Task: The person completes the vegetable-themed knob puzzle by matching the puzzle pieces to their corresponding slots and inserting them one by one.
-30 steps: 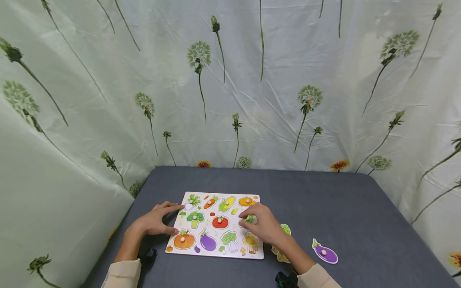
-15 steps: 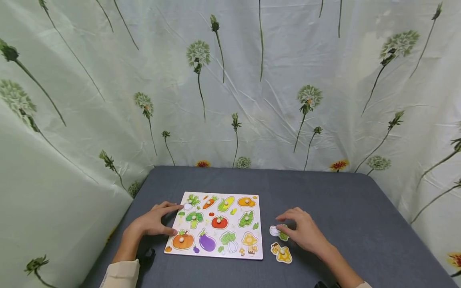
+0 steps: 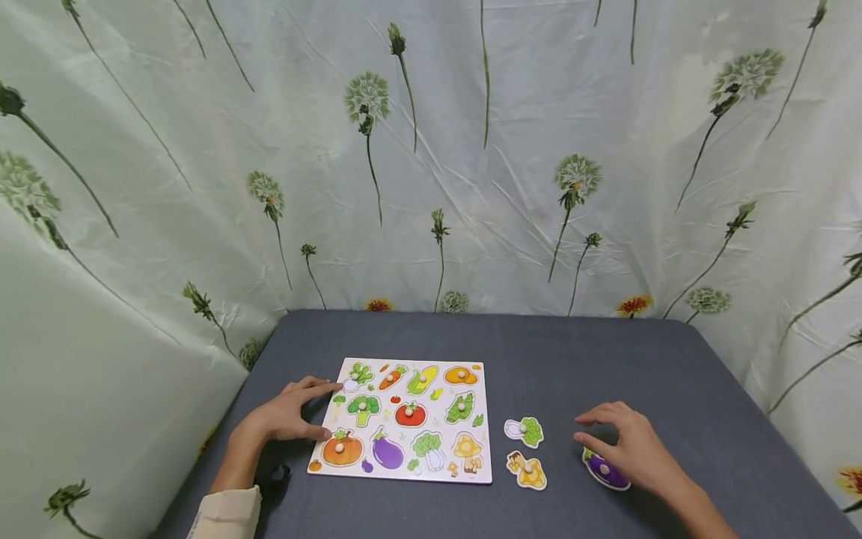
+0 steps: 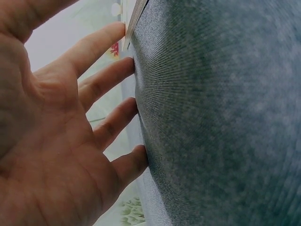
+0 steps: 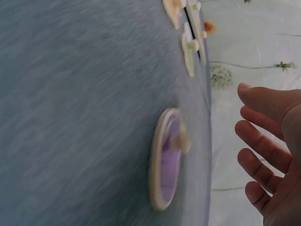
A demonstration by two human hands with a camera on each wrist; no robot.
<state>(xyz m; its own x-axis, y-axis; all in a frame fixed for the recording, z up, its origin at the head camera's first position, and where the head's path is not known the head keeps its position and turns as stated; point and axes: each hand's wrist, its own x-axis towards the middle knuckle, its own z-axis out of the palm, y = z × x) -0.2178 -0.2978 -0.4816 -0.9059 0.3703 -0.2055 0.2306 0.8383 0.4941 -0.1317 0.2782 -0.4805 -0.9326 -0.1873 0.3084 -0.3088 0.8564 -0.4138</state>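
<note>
A white puzzle board [image 3: 438, 430] printed with vegetables lies left of the table's middle. My left hand [image 3: 291, 413] rests at its left edge, fingers spread; in the left wrist view a fingertip [image 4: 118, 30] meets the board's edge and other fingertips touch the cloth. Over at the right, my right hand [image 3: 629, 445] hovers above the purple eggplant piece [image 3: 608, 473], partly covering it. The right wrist view shows that eggplant piece [image 5: 167, 162] flat on the table, its knob up, apart from the loosely bent fingers [image 5: 263, 141], which hold nothing.
Between board and right hand lie a bok choy piece [image 3: 532, 432] and a mushroom piece [image 3: 530, 474], both with knobs. Knobbed pieces such as the tomato [image 3: 417, 416] and the pumpkin [image 3: 350, 451] sit in the board. A dandelion-print curtain [image 3: 431, 150] hangs behind the table [image 3: 572, 359].
My right hand has let go of the green leafy piece, now in the board's right side, and moved right, past the bok choy piece to the eggplant piece. The left hand has stayed put.
</note>
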